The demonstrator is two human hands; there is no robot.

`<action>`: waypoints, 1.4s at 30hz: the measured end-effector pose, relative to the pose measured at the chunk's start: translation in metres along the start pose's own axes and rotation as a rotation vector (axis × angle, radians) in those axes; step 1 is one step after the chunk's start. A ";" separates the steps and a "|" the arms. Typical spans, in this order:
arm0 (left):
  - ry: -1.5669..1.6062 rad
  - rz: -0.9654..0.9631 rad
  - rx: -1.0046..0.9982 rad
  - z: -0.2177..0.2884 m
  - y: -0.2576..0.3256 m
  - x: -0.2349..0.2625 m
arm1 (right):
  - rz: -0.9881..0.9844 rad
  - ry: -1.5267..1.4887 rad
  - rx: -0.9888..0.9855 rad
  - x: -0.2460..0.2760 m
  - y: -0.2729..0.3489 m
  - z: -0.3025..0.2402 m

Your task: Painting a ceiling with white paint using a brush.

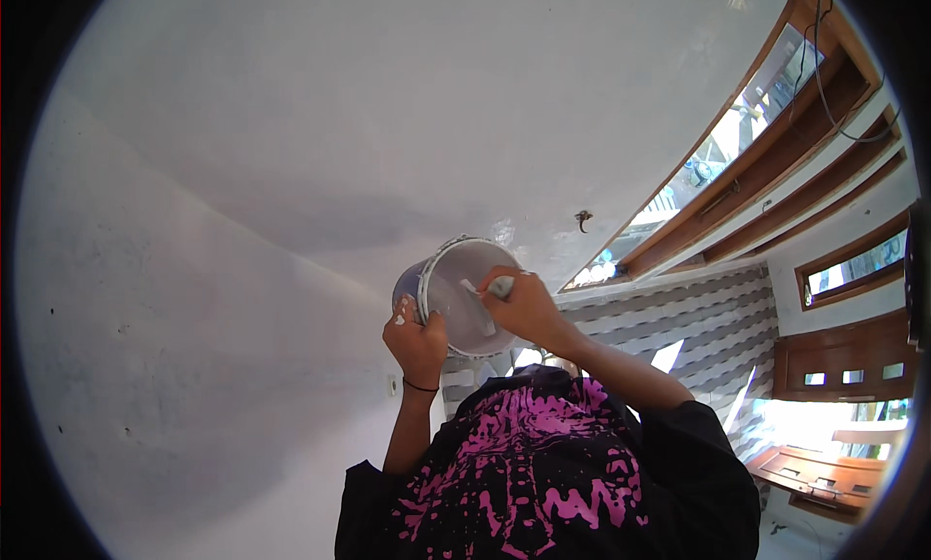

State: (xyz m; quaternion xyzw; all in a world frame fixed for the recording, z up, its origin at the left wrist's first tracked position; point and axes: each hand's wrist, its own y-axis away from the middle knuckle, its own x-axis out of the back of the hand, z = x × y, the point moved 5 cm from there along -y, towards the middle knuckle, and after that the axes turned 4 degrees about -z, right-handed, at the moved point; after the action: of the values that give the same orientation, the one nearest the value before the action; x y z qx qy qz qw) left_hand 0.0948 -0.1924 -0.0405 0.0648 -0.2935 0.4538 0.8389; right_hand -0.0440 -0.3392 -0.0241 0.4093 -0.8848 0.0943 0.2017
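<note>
Both hands work at a white paint bucket held up under the ceiling.

The left hand [417, 342] is closed around the near rim of the tilted paint bucket [456, 293], its open mouth turned toward the camera. The right hand [524, 303] is closed on the pale handle of a brush [482, 303] that reaches inside the bucket, its tip against the inner wall. White paint spots the left fingers, and a thin dark band circles that wrist. Behind lie a white ceiling [407, 114], a small hook [583, 217], and wood-framed windows [756, 162] at right.
</note>
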 end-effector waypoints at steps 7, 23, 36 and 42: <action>-0.119 -0.018 -0.002 -0.002 0.013 -0.010 | 0.053 0.175 -0.011 -0.042 -0.018 0.027; 0.160 0.085 -0.002 0.035 -0.007 0.012 | -0.078 -0.646 -0.016 0.082 -0.002 -0.002; 0.208 0.024 -0.062 0.053 -0.024 0.017 | 0.087 -1.002 0.023 0.147 0.006 -0.043; 0.366 -0.013 -0.118 0.057 -0.027 0.013 | 0.113 -1.012 0.145 0.209 0.008 -0.122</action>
State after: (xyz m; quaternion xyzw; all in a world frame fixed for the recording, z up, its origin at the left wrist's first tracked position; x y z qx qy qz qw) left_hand 0.0970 -0.2195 0.0177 -0.0664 -0.1617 0.4346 0.8835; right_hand -0.1373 -0.4370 0.1763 0.3680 -0.8836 -0.0435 -0.2861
